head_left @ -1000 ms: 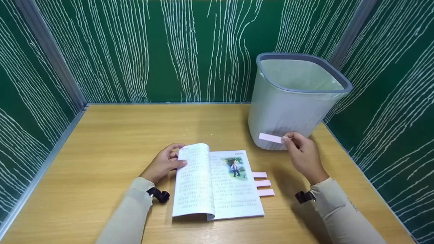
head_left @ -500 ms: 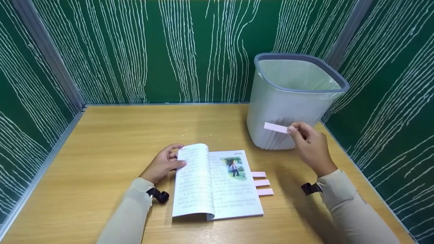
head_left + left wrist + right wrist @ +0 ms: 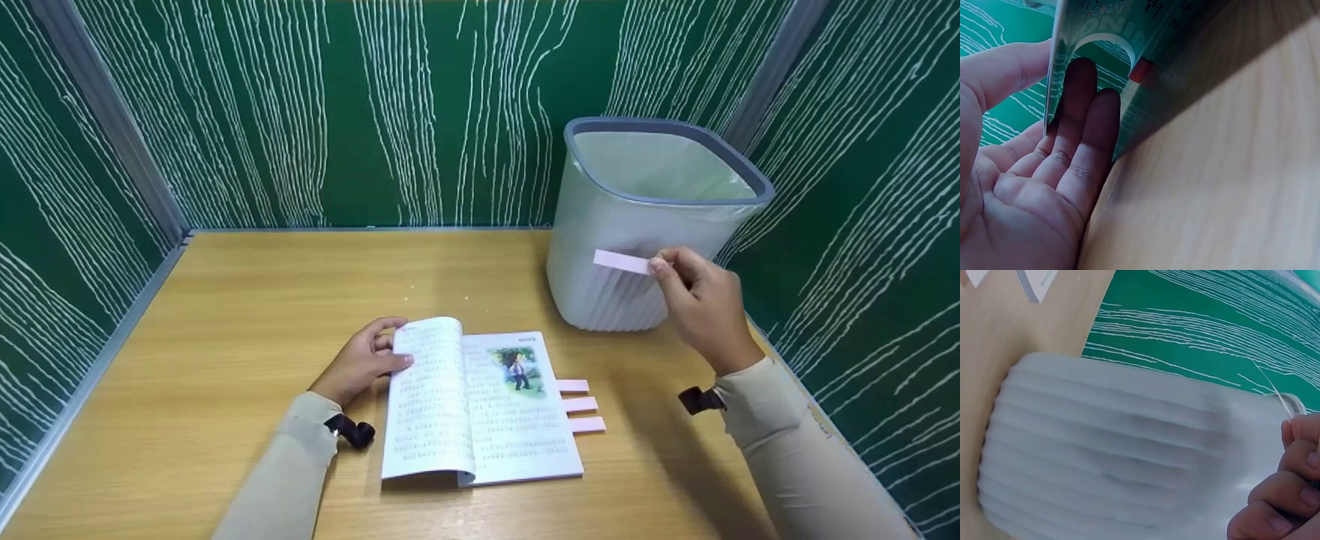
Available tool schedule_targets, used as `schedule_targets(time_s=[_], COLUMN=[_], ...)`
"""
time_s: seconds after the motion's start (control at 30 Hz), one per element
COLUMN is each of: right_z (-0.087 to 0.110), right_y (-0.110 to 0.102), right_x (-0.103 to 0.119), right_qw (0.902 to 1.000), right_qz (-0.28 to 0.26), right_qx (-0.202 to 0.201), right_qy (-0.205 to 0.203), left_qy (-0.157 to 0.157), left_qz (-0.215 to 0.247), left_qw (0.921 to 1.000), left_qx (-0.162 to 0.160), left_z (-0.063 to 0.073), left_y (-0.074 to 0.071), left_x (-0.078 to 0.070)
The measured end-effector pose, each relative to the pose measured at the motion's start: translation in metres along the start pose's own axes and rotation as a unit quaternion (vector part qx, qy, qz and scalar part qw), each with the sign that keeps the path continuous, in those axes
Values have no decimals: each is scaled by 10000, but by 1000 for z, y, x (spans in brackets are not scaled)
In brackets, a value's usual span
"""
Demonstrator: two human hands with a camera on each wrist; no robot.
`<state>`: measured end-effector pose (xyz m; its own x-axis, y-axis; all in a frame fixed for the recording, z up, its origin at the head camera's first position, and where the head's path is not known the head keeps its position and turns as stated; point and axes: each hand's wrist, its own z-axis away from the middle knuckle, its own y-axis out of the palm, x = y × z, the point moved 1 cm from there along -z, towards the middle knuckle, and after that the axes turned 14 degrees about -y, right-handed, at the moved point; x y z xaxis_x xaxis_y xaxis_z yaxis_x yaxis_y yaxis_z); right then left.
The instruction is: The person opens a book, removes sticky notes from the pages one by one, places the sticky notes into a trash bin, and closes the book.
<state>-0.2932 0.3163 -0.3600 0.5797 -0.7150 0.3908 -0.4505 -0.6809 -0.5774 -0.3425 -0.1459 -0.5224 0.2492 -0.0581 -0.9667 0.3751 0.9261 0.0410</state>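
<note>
Table edges: the wooden table [image 3: 262,300] meets a green, white-lined wall [image 3: 585,90] on the far side, with more such panels along the left and right.
Room to move: a wide stretch of wood lies left of the book [image 3: 427,412], and a narrower one runs right of it, below the bin; a few pale specks [image 3: 412,286] dot the far part.
Book: spread near the middle of the near side, its left leaves raised off the wood, its right half flat.
Pink tabs: three pink tabs [image 3: 581,405] jut from the book's right edge, one below another, slightly apart.
Bin: the lined bin [image 3: 600,225] stands upright at far right, near the panel.
Left grip: the left hand [image 3: 364,364] holds the book's raised left edge, thumb on the page, fingers [image 3: 1089,129] extended behind the cover.
Right grip: the right hand [image 3: 705,300] pinches one end of a pink strip [image 3: 621,262] between thumb and forefinger, in front of the bin (whether they touch, I cannot tell).
</note>
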Motion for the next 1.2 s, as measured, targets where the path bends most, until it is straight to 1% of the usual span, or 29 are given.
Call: schedule_targets(time_s=[0.27, 0.57, 0.7, 0.77, 0.9, 1.07, 1.2], right_z=[-14, -24, -29, -32, -38, -46, -51], right_y=[-9, -17, -21, -23, -25, -27, -29], right_x=[3, 6, 7, 7, 7, 8, 7], right_qw=[9995, 9997, 9994, 9987, 9975, 9972, 9972], right_qz=[30, 103, 178, 270, 378, 414, 365], right_qx=[-208, -203, -241, -329, -499, -598, -650], right_qy=[-233, -117, -179, -281, -337, -188, -24], left_qy=[17, 23, 51, 46, 24, 11, 74], left_qz=[52, -26, -42, -39, -44, -3, -5], left_qw=[10000, 10000, 10000, 10000, 10000, 10000, 10000], left_qx=[27, 14, 30, 34, 8, -23, 3], left_z=[1, -1, 0, -1, -2, -1, -1], left_y=[-1, 0, 0, 0, 0, 0, 0], left_x=[-1, 0, -1, 0, 0, 1, 1])
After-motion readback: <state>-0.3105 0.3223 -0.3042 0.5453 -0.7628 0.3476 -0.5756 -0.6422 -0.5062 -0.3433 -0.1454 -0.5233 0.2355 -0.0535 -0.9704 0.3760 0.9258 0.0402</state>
